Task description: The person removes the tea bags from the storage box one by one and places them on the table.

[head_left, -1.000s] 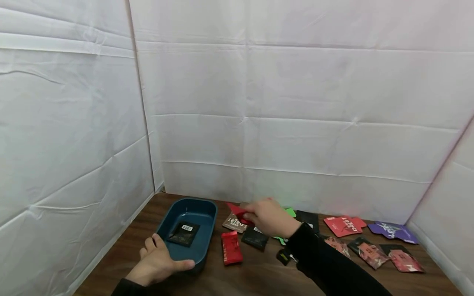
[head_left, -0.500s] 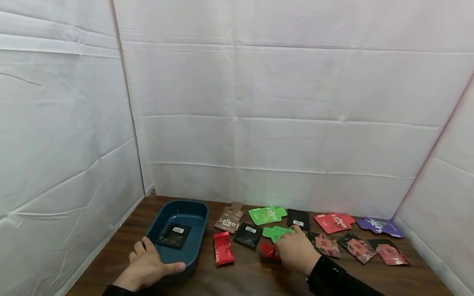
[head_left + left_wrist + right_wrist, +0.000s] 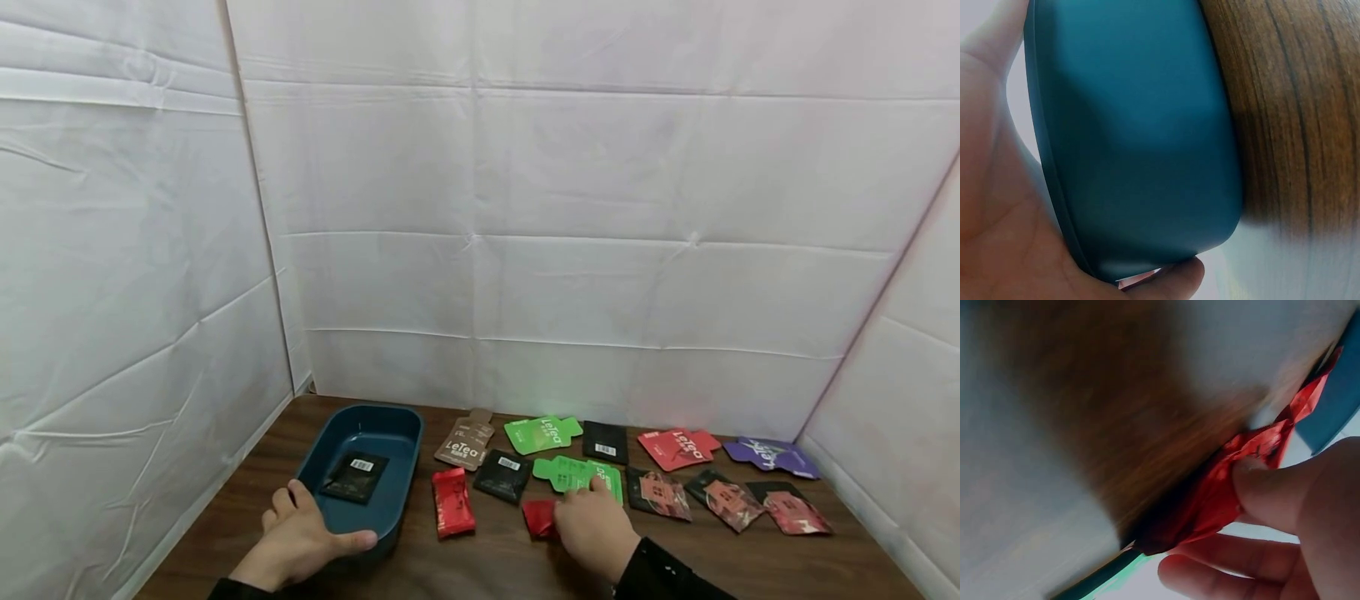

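A dark teal tray (image 3: 405, 429) stands at the left of the wooden table with one black packet (image 3: 356, 477) lying in it. My left hand (image 3: 315, 537) grips the tray's near rim, thumb along the front wall and fingers at the left side. The left wrist view shows the tray's wall (image 3: 1135, 137) against my palm. My right hand (image 3: 581, 518) is low on the table right of the tray and pinches a small red packet (image 3: 538, 517). In the right wrist view my thumb presses on that crumpled red packet (image 3: 1222, 494), with fingers under it.
Several packets lie in rows right of the tray: a red one (image 3: 452, 512), a brown one (image 3: 467, 446), black ones (image 3: 504, 475), green ones (image 3: 542, 433), a purple one (image 3: 765, 456). White sheet walls close in the table (image 3: 487, 567) on three sides.
My right hand has brought the red packet from beside the tray to the right and down onto the table before the green packet. The left hand has stayed on the tray.
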Action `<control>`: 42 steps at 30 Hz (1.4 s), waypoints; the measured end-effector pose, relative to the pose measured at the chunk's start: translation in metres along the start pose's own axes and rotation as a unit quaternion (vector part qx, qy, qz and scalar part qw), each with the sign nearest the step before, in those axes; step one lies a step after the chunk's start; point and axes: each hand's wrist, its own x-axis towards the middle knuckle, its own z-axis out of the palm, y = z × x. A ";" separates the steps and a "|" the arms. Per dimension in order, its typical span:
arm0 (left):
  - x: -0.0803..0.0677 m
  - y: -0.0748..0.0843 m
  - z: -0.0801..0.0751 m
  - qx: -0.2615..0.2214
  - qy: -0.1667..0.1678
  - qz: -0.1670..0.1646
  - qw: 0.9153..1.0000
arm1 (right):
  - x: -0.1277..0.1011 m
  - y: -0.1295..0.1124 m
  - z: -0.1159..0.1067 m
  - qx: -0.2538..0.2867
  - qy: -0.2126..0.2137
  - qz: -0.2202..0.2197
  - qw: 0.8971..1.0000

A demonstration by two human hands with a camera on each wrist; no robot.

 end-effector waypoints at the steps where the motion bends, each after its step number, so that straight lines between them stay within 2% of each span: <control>1: 0.000 -0.001 0.000 0.000 0.000 0.001 1.000 | 0.000 -0.002 0.001 -0.008 0.002 -0.005 1.000; 4: 0.000 -0.003 -0.002 0.000 -0.001 0.004 1.000 | -0.001 -0.006 0.003 -0.028 0.011 -0.020 0.999; 7: -0.001 -0.004 -0.002 0.001 -0.001 0.013 1.000 | -0.003 -0.008 0.001 -0.021 0.005 -0.017 1.000; 11: 0.001 -0.004 0.000 0.004 0.003 0.021 1.000 | -0.005 -0.004 -0.014 0.021 -0.013 0.026 0.999; 13: 0.001 -0.004 0.002 0.003 0.004 0.027 1.000 | -0.005 -0.003 -0.027 0.038 -0.001 0.055 0.998; 16: 0.001 -0.002 0.003 0.004 0.008 0.027 1.000 | -0.001 -0.005 -0.050 0.039 0.053 0.085 0.994; 18: -0.001 -0.001 0.002 0.004 0.010 0.026 1.000 | 0.006 -0.008 -0.067 0.025 0.120 0.082 0.989; 22: -0.003 0.000 0.001 0.004 0.015 0.024 1.000 | 0.033 -0.022 -0.097 0.021 0.246 0.047 0.968; 23: -0.003 0.000 0.001 0.001 0.017 0.024 1.000 | 0.042 -0.028 -0.103 0.020 0.266 0.033 0.963; 25: -0.004 0.000 0.001 -0.002 0.019 0.027 0.999 | 0.062 -0.043 -0.113 0.027 0.279 0.014 0.960; 29: -0.004 0.001 0.003 -0.011 0.022 0.035 0.999 | 0.102 -0.080 -0.120 0.006 0.266 -0.009 0.964; 34: -0.005 0.002 0.005 -0.018 0.018 0.047 0.999 | 0.145 -0.122 -0.108 -0.014 0.228 -0.029 0.973; 37: -0.005 0.002 0.005 -0.021 0.016 0.049 0.998 | 0.165 -0.144 -0.099 -0.011 0.175 -0.043 0.983; 42: -0.005 0.000 -0.001 -0.022 0.014 0.045 0.999 | 0.183 -0.172 -0.094 0.020 0.053 -0.046 0.997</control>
